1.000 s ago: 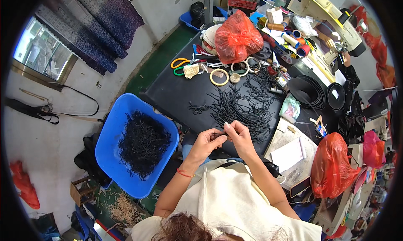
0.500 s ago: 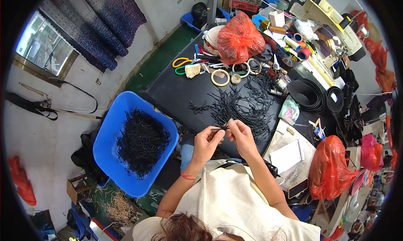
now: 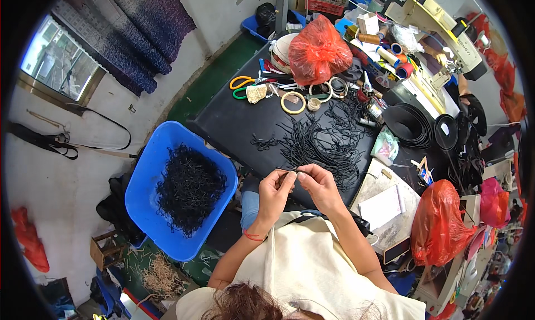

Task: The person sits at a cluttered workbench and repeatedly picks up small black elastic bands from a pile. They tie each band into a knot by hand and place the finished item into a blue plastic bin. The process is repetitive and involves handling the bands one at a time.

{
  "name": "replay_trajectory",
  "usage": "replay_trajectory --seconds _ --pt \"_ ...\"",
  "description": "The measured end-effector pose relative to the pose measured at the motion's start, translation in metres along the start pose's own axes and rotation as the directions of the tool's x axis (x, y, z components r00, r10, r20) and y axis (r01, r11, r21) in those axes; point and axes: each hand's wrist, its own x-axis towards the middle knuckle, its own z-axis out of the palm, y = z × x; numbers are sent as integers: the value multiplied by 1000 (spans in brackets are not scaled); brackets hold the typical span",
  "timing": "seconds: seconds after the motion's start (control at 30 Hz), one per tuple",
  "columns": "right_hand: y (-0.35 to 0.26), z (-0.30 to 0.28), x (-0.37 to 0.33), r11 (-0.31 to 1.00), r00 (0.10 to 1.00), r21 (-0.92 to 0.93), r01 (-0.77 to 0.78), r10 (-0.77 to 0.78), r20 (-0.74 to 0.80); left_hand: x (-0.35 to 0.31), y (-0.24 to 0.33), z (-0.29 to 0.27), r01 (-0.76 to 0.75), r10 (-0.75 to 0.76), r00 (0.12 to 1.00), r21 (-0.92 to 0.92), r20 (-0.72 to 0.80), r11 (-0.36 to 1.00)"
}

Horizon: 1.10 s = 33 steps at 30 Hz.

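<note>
My left hand (image 3: 273, 196) and my right hand (image 3: 321, 191) meet at the near edge of the black table (image 3: 228, 119). Both are closed, fingertips pinching a thin black cord (image 3: 296, 172) between them; most of it is hidden behind the fingers. Just beyond my hands lies a tangled heap of black cords (image 3: 326, 153), with a small separate bunch of cords (image 3: 264, 142) to its left. A blue bin (image 3: 137, 200) at my left holds a pile of looped black cords (image 3: 189, 189).
Tape rolls (image 3: 293, 111), scissors (image 3: 241, 82) and a red plastic bag (image 3: 320, 50) lie at the table's far side. To the right are a coiled black strap (image 3: 409, 125), a white notepad (image 3: 380, 207), another red bag (image 3: 440, 222) and a sewing machine (image 3: 446, 36).
My fingers have drawn closer together around the cord, and less of it shows. The right hand's fingertips have shifted slightly left and down.
</note>
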Motion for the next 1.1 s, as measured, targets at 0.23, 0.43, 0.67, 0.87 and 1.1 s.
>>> replay_trajectory --seconds 0.23,0.43,0.67,0.87,1.1 --pt "-6 -10 -2 995 993 47 -92 88 84 1 -2 -4 93 -88 994 -79 67 993" --pt "-13 -9 1 991 992 51 -124 125 -13 6 0 -10 127 -122 982 -21 141 992" --pt "-1 4 6 874 921 -452 178 -309 -235 4 -3 -8 35 -55 983 111 176 993" --pt "11 0 14 864 893 -486 131 -316 -320 -4 0 -4 -164 126 982 306 143 938" --pt "-16 15 17 964 954 258 60 20 -298 6 7 10 -62 84 988 -164 129 984"
